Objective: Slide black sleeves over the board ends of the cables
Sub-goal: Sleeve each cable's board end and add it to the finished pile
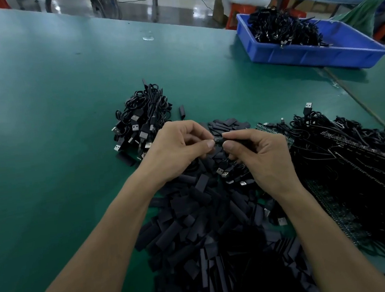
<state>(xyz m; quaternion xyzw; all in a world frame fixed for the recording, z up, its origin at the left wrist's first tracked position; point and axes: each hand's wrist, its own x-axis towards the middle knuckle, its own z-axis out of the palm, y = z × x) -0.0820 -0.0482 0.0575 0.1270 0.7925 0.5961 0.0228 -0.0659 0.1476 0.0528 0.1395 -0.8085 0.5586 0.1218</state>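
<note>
Illumination is moderate to dim with a cool cast, and comes from diffuse overhead sources. The green tabletop [36, 104] carries a broad pale sheen at upper left and darkens toward the lower left corner. Hard glare patches lie on the glossy floor [168, 0].

Shadows are soft-edged. The left hand [177, 147] and right hand [261, 159] are evenly lit and sharp. The pile of black sleeves [212, 252] loses detail toward the bottom edge, where the blacks merge. Metal USB plugs [135, 126] show small bright highlights.

Wide-angle distortion bends the tabletop's far edge and skews the blue bin [309, 56]. The background is soft and smeared.
</note>
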